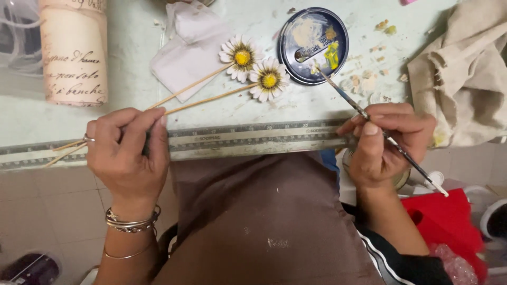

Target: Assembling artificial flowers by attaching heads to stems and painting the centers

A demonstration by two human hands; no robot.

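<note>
Two flowers point(256, 67) on sticks point(195, 92) are lying side by side on the table point(127, 58). The left hand point(127, 153) is holding the stick ends at the table's near edge. A lid point(313, 45) is sitting just right of the flowers. The right hand point(385, 140) is holding a brush point(380, 129), and its tip is touching the lid's near rim. A tissue point(190, 47) is lying behind the sticks. A can point(74, 50) is standing far left. A cloth point(465, 74) is lying far right.

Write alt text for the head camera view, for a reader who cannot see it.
Seen from above, a person's left hand holds two thin wooden sticks topped with white daisies, while the right hand dips a fine paintbrush into yellow paint on a round dark lid. A cloth lies at the right of the pale table.
</note>
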